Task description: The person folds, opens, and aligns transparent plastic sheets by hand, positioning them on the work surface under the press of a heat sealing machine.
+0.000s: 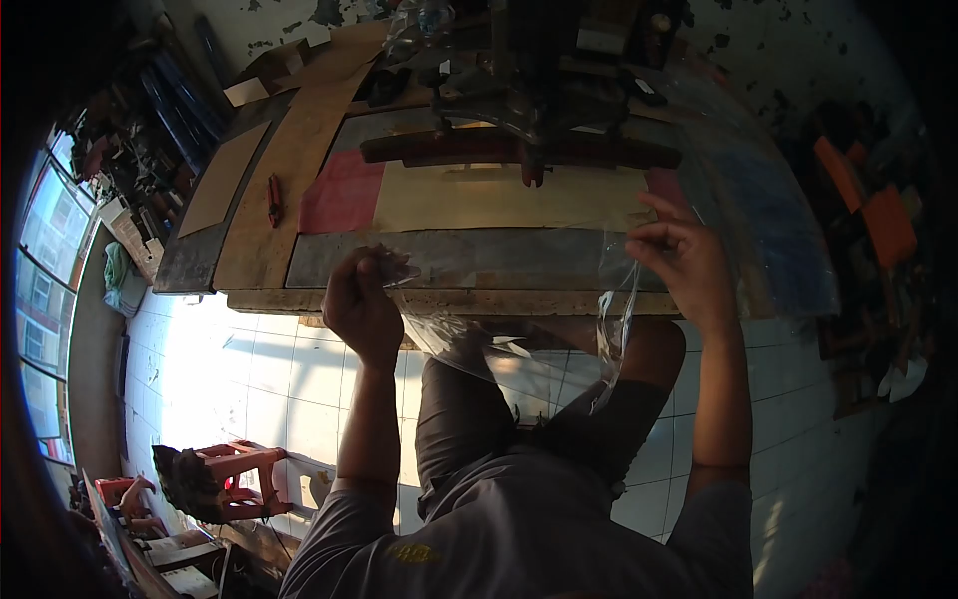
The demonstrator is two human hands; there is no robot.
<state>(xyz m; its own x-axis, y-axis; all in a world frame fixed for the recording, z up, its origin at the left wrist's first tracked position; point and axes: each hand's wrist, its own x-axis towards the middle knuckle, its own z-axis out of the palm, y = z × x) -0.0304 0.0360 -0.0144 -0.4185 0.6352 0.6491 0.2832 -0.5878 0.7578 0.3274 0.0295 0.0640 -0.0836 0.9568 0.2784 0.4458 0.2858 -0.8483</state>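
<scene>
A sheet of clear plastic film point(444, 334) hangs between my two hands, over my lap at the front edge of the workbench. My left hand point(361, 304) is closed on a bunched end of the film, which sticks out past the fingers. Thumb and forefinger of my right hand point(682, 255) pinch the other side of the film, with the remaining fingers raised. Beyond my hands lies a pale yellow sheet point(479, 205) with a red piece point(341, 190) at its left end. A dark metal press bar point(519, 152) stands over the sheet.
A red utility knife point(273, 200) lies on a brown board point(249, 215) at the left of the bench. Blue-tinted plastic sheeting point(783, 250) covers the right side. A red plastic stool point(244, 474) stands on the tiled floor, behind at the left. Orange pieces point(886, 225) sit at far right.
</scene>
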